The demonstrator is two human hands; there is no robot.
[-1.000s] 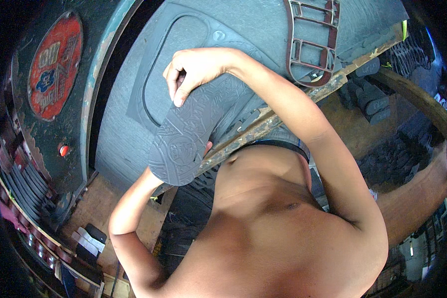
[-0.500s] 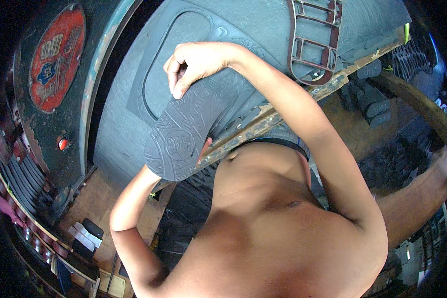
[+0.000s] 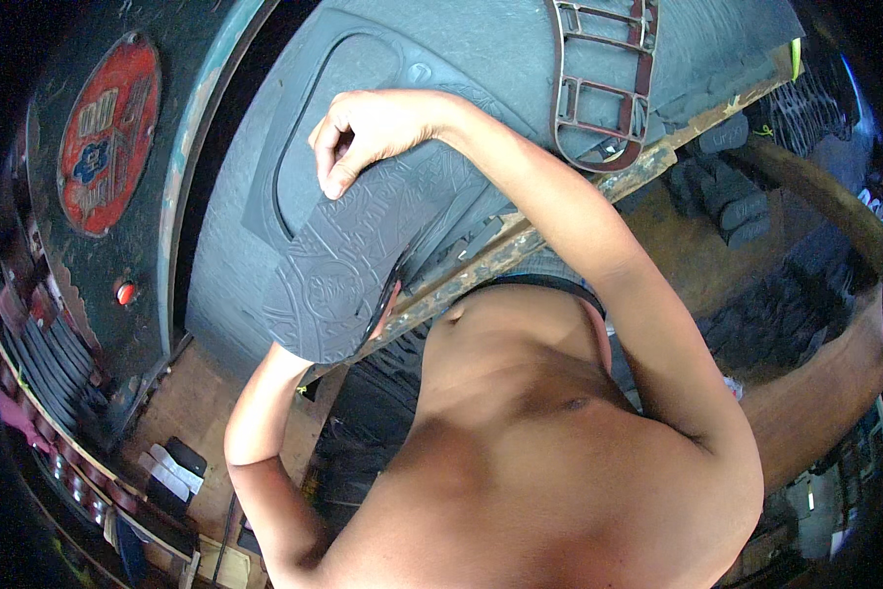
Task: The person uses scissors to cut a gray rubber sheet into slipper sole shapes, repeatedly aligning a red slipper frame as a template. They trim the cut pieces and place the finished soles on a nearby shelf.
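A dark grey, sole-shaped piece of rubber-like material with embossed patterns (image 3: 338, 275) is held left of the frame's centre, between the two hands. Its upper left edge is pinched by the right hand (image 3: 368, 133) — thumb and fingers are closed together there, the other fingers curled. The left hand (image 3: 386, 312) is mostly hidden under the piece's lower end; only a little of it is seen at the lower right edge, and how far it is closed cannot be told.

Behind the piece, a flat grey sheet with a long rounded cutout (image 3: 451, 83) is laid on a grey work surface (image 3: 225, 255). The sheet is partly covered by the piece and the right forearm. At the upper right, a brown metal sole-shaped frame with crossbars (image 3: 643, 69) is set near the surface's worn, chipped edge (image 3: 520, 240). A red oval plate (image 3: 110, 134) is mounted on dark machinery (image 3: 53, 211) at the upper left — above a small red button (image 3: 125, 293).
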